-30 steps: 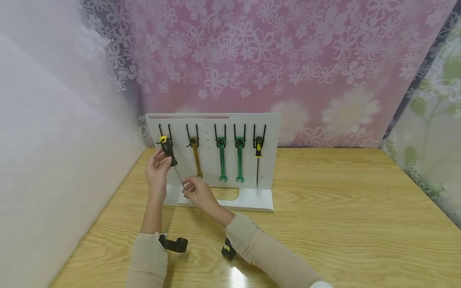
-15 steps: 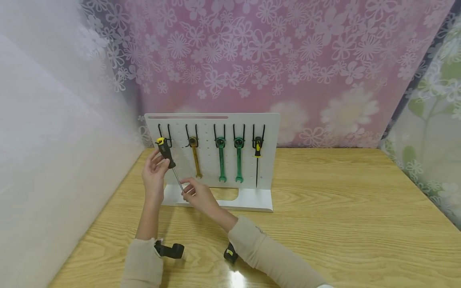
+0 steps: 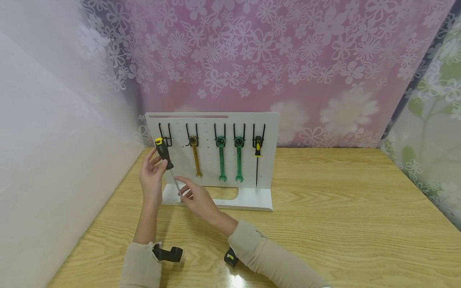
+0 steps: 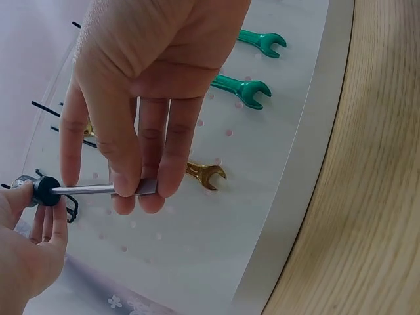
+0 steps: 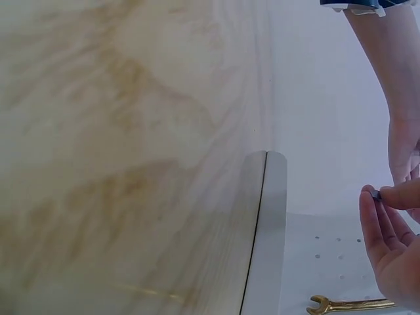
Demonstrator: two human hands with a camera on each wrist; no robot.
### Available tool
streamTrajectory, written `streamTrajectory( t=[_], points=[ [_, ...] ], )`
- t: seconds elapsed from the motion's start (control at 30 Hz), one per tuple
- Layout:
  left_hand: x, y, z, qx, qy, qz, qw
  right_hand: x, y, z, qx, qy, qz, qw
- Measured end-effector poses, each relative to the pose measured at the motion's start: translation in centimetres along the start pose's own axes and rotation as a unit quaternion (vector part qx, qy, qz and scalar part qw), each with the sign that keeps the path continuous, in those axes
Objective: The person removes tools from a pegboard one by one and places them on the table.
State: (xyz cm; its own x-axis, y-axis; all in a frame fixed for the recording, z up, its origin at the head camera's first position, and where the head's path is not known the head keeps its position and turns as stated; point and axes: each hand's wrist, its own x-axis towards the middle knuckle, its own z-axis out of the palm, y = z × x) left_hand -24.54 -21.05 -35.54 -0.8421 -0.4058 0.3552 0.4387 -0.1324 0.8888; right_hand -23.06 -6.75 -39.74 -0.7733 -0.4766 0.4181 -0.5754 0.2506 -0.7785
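Observation:
A screwdriver (image 3: 164,154) with a black and yellow handle slants in front of the leftmost hook pair of the white pegboard (image 3: 212,160). My left hand (image 3: 152,176) holds its handle between thumb and fingers. Lower down, my right hand (image 3: 198,200) pinches the metal shaft (image 4: 92,189) near the flat tip, plainly seen in the left wrist view. The right wrist view has the tip (image 5: 376,195) between right thumb and fingers. The leftmost hook pair (image 3: 167,140) sits just behind the handle.
On the pegboard hang a gold wrench (image 3: 196,158), two green wrenches (image 3: 221,160) and a smaller black and yellow screwdriver (image 3: 257,147). The board's white base (image 3: 252,200) stands on a wooden table (image 3: 342,208). A pale wall (image 3: 72,152) rises at the left.
Both hands have shifted slightly left and down, carrying the screwdriver with them. Its handle top has moved a little left of the leftmost hooks, and both grips remain.

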Motion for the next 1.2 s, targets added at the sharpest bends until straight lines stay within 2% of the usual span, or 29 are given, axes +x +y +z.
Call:
streamTrajectory(
  t=[0.17,0.73,0.97,1.2],
  points=[
    [-0.2,0.4,-0.2,-0.008,-0.008,0.004,0.9999,-0.1,-0.2,0.1,-0.008,0.003,-0.009,0.9999],
    [-1.1,1.9,0.0,-0.031,-0.013,0.010,0.9994,-0.9,-1.9,-0.5,0.015,-0.006,-0.018,0.9997],
    [-1.5,2.6,0.6,-0.037,-0.016,0.026,0.9989,-1.4,-2.5,-1.2,0.020,-0.003,-0.016,0.9997],
    [-2.3,3.3,1.9,-0.048,-0.032,0.054,0.9969,-2.4,-3.0,-2.6,0.016,0.001,-0.007,0.9998]
  ],
)
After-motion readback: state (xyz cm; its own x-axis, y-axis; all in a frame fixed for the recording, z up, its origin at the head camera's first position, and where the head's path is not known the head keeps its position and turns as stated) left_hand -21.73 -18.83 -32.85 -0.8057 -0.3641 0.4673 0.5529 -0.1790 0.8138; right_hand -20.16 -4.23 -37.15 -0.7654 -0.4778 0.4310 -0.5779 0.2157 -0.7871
